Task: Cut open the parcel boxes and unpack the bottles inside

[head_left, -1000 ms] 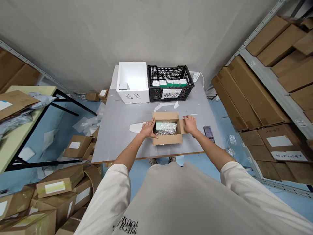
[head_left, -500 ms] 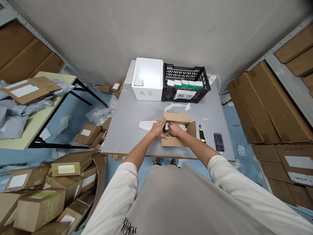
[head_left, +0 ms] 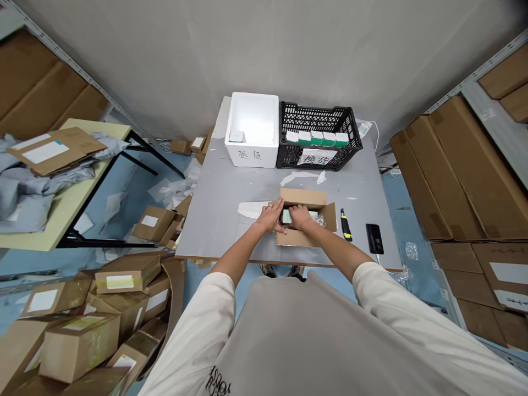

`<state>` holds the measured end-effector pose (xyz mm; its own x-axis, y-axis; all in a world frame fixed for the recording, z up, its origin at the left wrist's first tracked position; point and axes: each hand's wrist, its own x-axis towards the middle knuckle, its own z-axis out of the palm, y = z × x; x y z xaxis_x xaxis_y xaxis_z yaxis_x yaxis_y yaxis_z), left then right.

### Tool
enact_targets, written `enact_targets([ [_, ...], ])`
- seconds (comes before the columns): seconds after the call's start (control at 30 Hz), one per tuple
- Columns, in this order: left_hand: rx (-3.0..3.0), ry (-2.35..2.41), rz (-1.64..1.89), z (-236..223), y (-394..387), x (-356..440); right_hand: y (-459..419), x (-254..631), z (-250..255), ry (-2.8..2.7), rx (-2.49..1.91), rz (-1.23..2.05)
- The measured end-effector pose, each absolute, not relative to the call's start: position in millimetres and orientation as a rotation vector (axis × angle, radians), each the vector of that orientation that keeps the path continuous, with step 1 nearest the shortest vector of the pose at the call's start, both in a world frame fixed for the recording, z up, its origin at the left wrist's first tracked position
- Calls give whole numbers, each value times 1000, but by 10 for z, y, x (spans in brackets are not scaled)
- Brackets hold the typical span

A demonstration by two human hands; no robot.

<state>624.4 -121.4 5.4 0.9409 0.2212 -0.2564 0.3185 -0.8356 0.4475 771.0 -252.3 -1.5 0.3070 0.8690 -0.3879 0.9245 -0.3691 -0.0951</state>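
Observation:
An open cardboard box (head_left: 305, 196) lies near the front of the grey table (head_left: 223, 203). Inside it is a green and white item wrapped in bubble wrap (head_left: 317, 218). My left hand (head_left: 270, 215) rests on the box's left edge, fingers curled over it. My right hand (head_left: 300, 215) is inside the box, fingers closed on the wrapped item. A yellow and black utility knife (head_left: 345, 224) and a black phone (head_left: 374, 238) lie on the table to the right of the box.
A white foam box (head_left: 252, 148) and a black plastic crate (head_left: 320, 118) with several green and white boxes stand at the table's back. Shelves with flat cartons line the right. Cardboard boxes are piled on the floor at left, beside another table.
My right hand moved from the box's right flap into the box and onto the wrapped item. My head shifted, bringing the knife into view.

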Motion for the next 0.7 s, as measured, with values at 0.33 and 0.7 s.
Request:
enact_targets([
  [0.33,2620,381,-374,139,-1195,6248,-2917,7945,555,1797,2782,-437],
  [0.7,2688,378,-398,203,-1221,6273,-3364,8469,1260,1552,3709,-356],
])
